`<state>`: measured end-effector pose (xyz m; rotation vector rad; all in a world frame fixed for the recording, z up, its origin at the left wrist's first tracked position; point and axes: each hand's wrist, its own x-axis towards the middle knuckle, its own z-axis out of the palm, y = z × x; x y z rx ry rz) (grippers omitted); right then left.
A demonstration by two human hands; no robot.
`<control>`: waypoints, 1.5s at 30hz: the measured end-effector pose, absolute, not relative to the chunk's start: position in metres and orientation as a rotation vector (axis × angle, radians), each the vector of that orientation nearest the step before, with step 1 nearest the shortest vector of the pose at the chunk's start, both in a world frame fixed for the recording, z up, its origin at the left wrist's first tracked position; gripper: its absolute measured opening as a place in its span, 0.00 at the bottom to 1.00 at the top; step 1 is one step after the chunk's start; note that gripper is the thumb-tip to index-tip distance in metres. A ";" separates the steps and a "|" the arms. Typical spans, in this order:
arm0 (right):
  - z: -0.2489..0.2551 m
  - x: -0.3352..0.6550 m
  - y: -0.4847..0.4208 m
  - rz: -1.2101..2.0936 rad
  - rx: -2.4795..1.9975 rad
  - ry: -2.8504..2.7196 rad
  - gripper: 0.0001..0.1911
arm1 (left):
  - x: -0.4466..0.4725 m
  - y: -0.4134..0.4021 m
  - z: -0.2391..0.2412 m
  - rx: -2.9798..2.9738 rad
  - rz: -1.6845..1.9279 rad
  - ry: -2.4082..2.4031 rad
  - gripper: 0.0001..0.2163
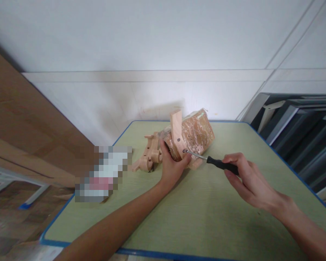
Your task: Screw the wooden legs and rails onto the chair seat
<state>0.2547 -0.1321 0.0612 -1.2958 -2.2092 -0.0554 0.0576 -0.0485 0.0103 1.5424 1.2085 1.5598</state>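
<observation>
My right hand [248, 177] grips the black handle of a screwdriver [220, 163]. Its metal shaft runs left, and the tip meets a dark screw hole in a light wooden piece [176, 127]. My left hand [172, 165] is closed around the lower part of that wooden piece, thumb close to the screwdriver tip. Behind the piece lies a brown block wrapped in clear plastic [198, 130], touching or nearly touching it. Just left of my left hand, another wooden part [149, 154] with rounded ends and dark holes rests on the table.
The green table [206, 217] has a blue edge and stands against a white wall [152, 36]. A pixelated flat item [105, 174] lies at its left side. A large brown cardboard sheet [29, 119] leans at left. Dark panels [301, 127] are stacked at right.
</observation>
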 end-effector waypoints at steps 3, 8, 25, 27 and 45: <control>0.063 0.256 -0.132 -0.071 -1.219 -2.195 0.07 | 0.058 -0.049 0.011 1.546 1.560 1.204 0.44; 0.058 0.258 -0.133 -0.027 -1.083 -2.059 0.11 | 0.058 -0.051 0.013 1.592 1.569 1.179 0.44; 0.059 0.259 -0.132 -0.249 -1.262 -1.802 0.10 | 0.057 -0.053 0.011 1.671 1.561 1.146 0.47; 0.060 0.259 -0.133 -0.278 -1.264 -1.803 0.10 | 0.057 -0.053 0.012 1.683 1.563 1.150 0.48; 0.064 0.258 -0.135 -0.311 -1.181 -1.796 0.07 | 0.060 -0.056 0.016 1.643 1.551 1.132 0.47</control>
